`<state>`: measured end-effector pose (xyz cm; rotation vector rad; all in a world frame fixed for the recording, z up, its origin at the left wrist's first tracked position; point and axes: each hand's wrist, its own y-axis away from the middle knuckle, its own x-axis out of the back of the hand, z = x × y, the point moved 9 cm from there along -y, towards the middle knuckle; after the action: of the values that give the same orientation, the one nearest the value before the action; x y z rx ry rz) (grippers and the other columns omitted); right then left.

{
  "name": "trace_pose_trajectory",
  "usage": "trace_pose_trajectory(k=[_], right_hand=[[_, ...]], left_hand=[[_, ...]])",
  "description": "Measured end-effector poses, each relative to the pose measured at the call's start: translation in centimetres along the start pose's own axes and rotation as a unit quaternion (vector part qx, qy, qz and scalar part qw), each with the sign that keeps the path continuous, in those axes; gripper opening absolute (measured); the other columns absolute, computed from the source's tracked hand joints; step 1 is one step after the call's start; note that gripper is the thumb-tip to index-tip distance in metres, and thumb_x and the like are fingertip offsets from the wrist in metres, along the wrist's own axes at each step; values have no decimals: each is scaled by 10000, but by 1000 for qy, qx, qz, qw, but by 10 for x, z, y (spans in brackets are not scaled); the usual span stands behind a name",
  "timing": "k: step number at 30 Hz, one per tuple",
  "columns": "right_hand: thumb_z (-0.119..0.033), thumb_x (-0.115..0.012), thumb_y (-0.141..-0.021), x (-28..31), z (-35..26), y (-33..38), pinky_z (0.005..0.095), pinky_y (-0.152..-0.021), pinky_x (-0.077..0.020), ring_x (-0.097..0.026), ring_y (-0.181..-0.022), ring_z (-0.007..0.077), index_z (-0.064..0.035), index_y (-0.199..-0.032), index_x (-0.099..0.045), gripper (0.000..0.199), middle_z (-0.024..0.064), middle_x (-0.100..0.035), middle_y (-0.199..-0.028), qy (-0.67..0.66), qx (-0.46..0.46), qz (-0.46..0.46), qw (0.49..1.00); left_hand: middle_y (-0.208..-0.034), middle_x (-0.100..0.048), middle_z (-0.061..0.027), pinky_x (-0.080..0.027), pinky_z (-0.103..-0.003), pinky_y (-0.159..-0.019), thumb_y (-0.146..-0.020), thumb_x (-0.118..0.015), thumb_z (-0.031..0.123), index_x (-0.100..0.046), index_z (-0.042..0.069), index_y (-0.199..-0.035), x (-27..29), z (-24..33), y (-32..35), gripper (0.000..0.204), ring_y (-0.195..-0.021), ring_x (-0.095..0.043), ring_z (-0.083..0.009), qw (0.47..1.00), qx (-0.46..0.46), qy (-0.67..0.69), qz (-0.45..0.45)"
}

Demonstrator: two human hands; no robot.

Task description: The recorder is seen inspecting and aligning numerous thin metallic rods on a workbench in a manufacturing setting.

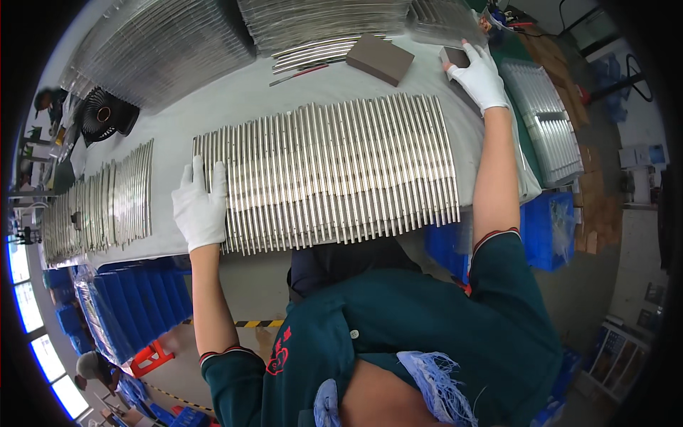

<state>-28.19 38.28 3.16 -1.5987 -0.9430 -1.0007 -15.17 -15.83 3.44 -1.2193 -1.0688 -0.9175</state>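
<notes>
A long row of shiny metal rods (334,171) lies side by side on a white-covered table (235,92). My left hand (200,203), in a white glove, rests flat with fingers spread on the left end of the row. My right hand (480,75), also gloved, reaches to the far right corner and grips a small brown sanding block (452,56). A larger brown sanding block (379,59) lies on the table behind the row.
Piles of metal rods (320,21) fill the table's far side, another row (107,203) lies at the left, and a tray of rods (551,124) stands at the right. A black fan (105,114) sits far left. Blue crates (139,302) stand below the table.
</notes>
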Motion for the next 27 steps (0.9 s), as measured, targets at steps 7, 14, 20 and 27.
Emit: trace_pose_trajectory(k=[7, 14, 20, 27], right_hand=[[-475, -737, -838, 42, -65, 17, 378, -1117, -379, -447, -1365, 331, -98, -1470, -465, 785, 172, -471, -1481, -166, 121, 98, 974], [-328, -797, -836, 23, -66, 11, 335, -1127, -358, -476, -1352, 261, -36, -1443, -485, 743, 164, -503, -1461, -337, 148, 110, 923], [-321, -779, -855, 25, -83, 22, 348, -1120, -369, -476, -1349, 273, -19, -1455, -461, 743, 173, -487, -1471, -322, 182, 137, 919], [-374, -775, -847, 56, -118, 54, 363, -1125, -368, -464, -1365, 299, -49, -1461, -463, 761, 181, -471, -1482, -316, 232, 95, 915]], left_hand=[[-1261, -638, -186, -510, -459, -895, -976, -490, 524, -621, 39, -1302, 5, -2, 9, 599, -961, -629, -408, 999, -12, -16, 36], [-1239, -656, -192, -520, -442, -911, -902, -570, 597, -644, 55, -1289, 5, 7, 10, 671, -1015, -629, -386, 998, 5, -10, 55], [-1217, -660, -203, -536, -457, -846, -883, -587, 608, -656, 45, -1257, 8, 16, 16, 679, -933, -645, -397, 997, 11, -8, 70], [-1270, -622, -233, -523, -450, -873, -941, -546, 538, -615, 22, -1296, 8, 24, 16, 629, -1001, -623, -402, 999, 8, -28, 14]])
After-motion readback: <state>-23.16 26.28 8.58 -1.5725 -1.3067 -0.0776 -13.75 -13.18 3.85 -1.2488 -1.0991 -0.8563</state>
